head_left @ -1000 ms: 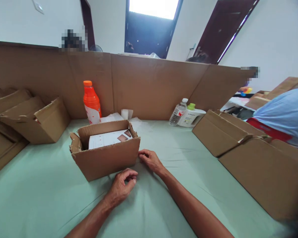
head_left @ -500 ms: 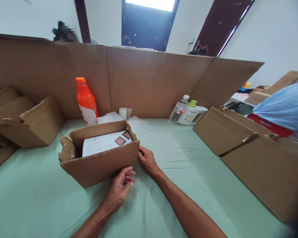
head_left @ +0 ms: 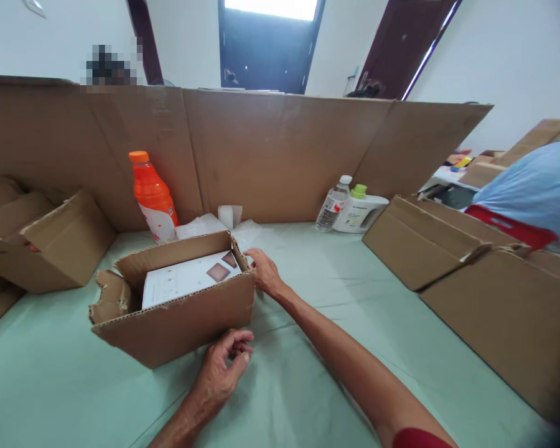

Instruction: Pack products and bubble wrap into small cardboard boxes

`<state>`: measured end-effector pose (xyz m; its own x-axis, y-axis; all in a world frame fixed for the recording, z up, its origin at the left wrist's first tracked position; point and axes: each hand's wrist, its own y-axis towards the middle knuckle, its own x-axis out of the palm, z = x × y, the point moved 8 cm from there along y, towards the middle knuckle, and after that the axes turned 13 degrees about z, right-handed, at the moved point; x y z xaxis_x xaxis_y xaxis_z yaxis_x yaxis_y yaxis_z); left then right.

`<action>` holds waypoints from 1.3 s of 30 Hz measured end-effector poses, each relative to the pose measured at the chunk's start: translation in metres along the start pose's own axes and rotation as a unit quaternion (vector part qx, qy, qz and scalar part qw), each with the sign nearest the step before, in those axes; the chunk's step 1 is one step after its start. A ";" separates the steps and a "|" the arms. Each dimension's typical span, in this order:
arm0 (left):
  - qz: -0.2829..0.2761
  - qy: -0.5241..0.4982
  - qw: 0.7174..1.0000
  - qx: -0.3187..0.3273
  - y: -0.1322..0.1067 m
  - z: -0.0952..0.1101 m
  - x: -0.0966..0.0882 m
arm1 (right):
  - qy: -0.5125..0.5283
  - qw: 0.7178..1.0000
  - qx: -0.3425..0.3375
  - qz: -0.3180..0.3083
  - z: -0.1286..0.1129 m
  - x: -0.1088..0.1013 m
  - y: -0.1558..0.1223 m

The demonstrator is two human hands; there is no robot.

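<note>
An open cardboard box (head_left: 182,326) with ragged rims stands on the green cloth, and a white printed box (head_left: 180,281) lies inside it. My left hand (head_left: 224,364) rests on the cloth at the near side of the cardboard box, its fingers loosely bent and apart, holding nothing. Beside the right end of the cardboard box is my right hand (head_left: 265,272), fingers extended toward the far corner of its rim. Part of those fingers is hidden, and I cannot tell whether they touch the cardboard.
An orange bottle (head_left: 153,196), clear plastic wrap (head_left: 203,225) and a white roll (head_left: 225,216) stand behind the box. Further right are a water bottle (head_left: 335,204) and a green-capped white jug (head_left: 360,211). Cardboard boxes flank both sides; a cardboard panel (head_left: 284,155) closes the back.
My right hand has moved farther away along the right end of the box, up toward its far corner, with fingers reaching out. My left hand stays near the front. The view has shifted slightly.
</note>
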<state>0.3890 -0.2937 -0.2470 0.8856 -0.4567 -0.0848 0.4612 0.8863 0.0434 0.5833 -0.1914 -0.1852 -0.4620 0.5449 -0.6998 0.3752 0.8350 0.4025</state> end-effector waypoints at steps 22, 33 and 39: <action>0.002 0.013 0.999 0.039 0.001 0.011 0.002 | -0.156 0.987 0.028 0.028 0.024 0.035 0.055; 0.005 0.014 0.999 0.042 0.002 0.013 0.001 | -0.087 0.984 0.078 0.135 0.034 -0.026 0.030; -0.012 0.006 0.999 0.043 0.002 0.021 0.002 | -0.036 0.977 0.104 0.180 0.063 -0.107 -0.020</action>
<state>0.3931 -0.2945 -0.2264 0.8740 -0.4758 -0.0988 0.4853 0.8652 0.1260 0.6754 -0.2710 -0.1556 -0.2142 0.7879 -0.5774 0.6619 0.5518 0.5074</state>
